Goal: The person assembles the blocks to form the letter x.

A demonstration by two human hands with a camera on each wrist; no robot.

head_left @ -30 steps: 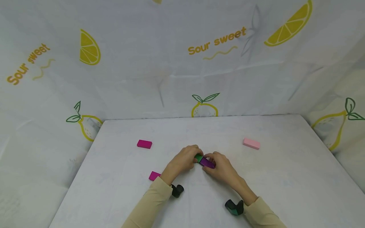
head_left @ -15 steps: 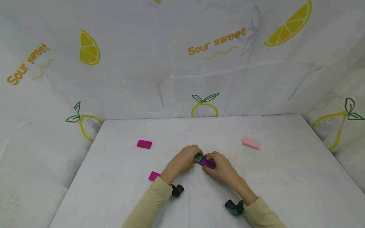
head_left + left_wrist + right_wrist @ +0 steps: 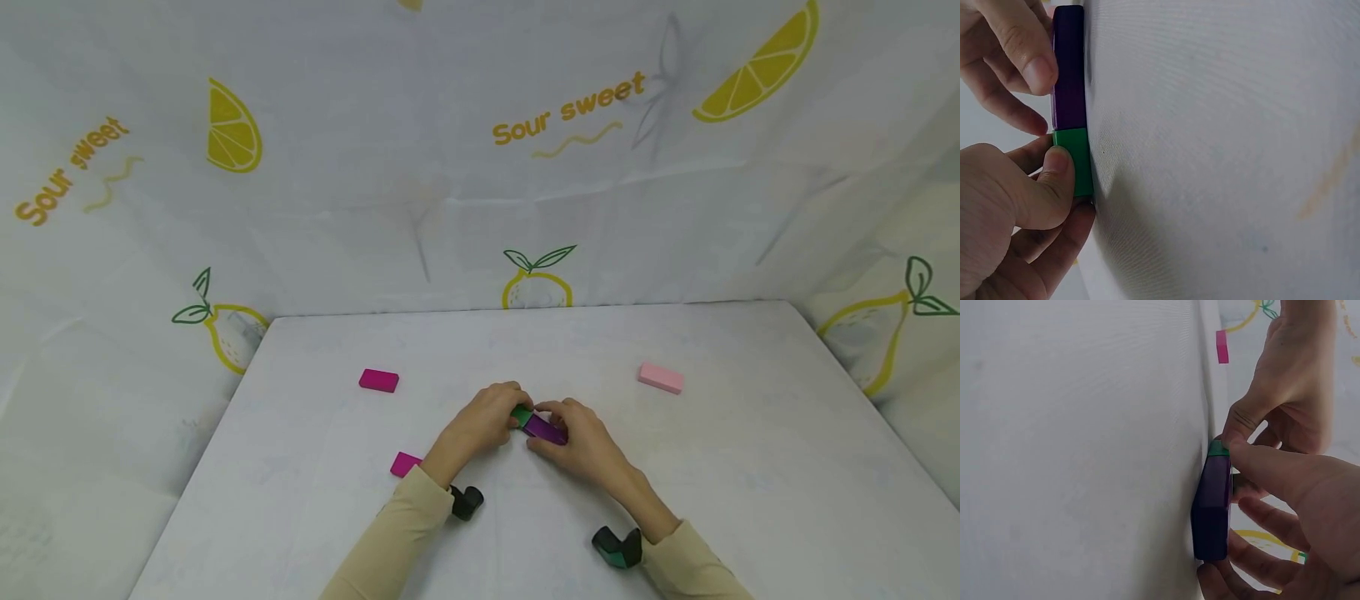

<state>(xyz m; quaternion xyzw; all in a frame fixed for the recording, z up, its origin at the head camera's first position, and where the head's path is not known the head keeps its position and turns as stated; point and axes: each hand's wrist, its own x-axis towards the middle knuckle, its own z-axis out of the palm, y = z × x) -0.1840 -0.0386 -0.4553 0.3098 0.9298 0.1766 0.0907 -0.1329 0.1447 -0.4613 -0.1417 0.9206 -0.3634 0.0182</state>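
Observation:
Near the middle of the table, a green block (image 3: 522, 416) and a purple block (image 3: 546, 429) lie end to end in one line. My left hand (image 3: 487, 417) pinches the green block, its thumb on the near side in the left wrist view. Around the purple block curls my right hand (image 3: 587, 443), with thumb and fingers on either side. In the left wrist view the ends of the green block (image 3: 1079, 169) and purple block (image 3: 1069, 69) meet. Part of the green block is hidden by the left fingers.
On the white table (image 3: 750, 467) lie a magenta block (image 3: 378, 381) at the back left and a pink block (image 3: 661, 377) at the back right. Another magenta block (image 3: 403, 464) is partly covered by the left sleeve (image 3: 397, 533). A lemon-print cloth (image 3: 360, 225) hangs behind.
The right thumb and fingers have spread slightly around the purple block. The left hand and the other blocks stay in place.

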